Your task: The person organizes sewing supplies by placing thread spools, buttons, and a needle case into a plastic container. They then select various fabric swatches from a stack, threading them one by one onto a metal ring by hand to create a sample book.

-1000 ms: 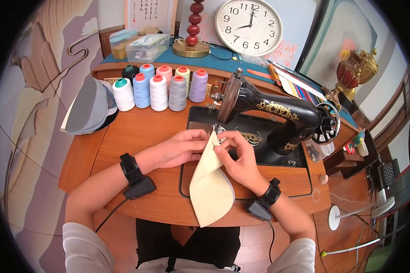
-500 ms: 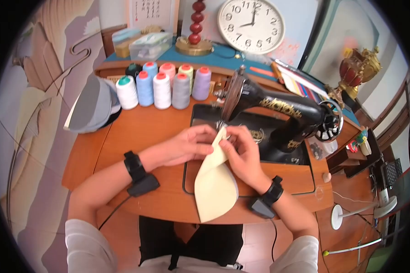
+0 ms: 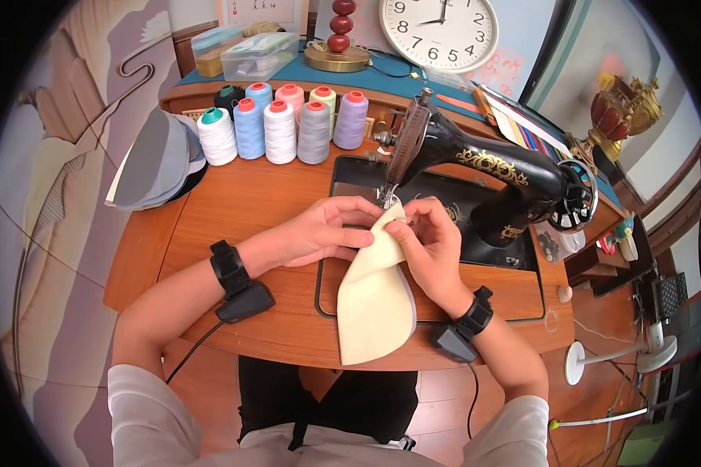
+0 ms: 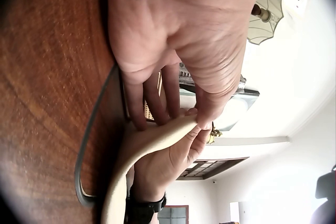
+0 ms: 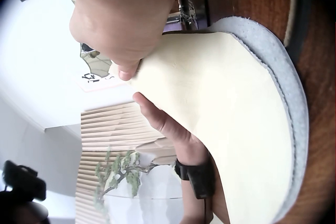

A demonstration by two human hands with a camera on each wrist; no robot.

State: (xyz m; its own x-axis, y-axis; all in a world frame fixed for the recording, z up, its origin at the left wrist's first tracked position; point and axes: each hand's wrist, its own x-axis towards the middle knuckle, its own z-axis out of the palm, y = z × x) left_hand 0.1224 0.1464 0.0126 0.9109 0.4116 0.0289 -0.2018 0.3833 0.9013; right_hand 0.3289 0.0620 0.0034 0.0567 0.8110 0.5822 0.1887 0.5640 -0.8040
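Observation:
A cream cloth piece (image 3: pixel 375 311), broad at the bottom and narrow at the top, stands in front of the sewing machine's needle area. Along its curved edge a grey-blue layer (image 5: pixel 295 98) shows underneath, with a line of stitches beside it. My left hand (image 3: pixel 327 231) holds its left edge, thumb on the near face and fingers behind. On the other side my right hand (image 3: pixel 435 251) pinches the upper end between thumb and fingers. The black sewing machine (image 3: pixel 475 159) has gold ornament, and its presser foot (image 3: pixel 388 196) is right at the cloth's top.
Thread cones (image 3: pixel 280 132) in several colours stand at the back left of the wooden table (image 3: pixel 210 202). Left of them lies a stack of grey cloth pieces (image 3: pixel 156 159). A small pale object (image 3: pixel 565 293) sits near the right edge. Plastic boxes (image 3: pixel 261 56) and a clock (image 3: pixel 440 31) are behind.
Both hands keep hold of the cream cloth near the machine's needle area. The head view has shifted, so the machine and cones appear higher in it and slightly right.

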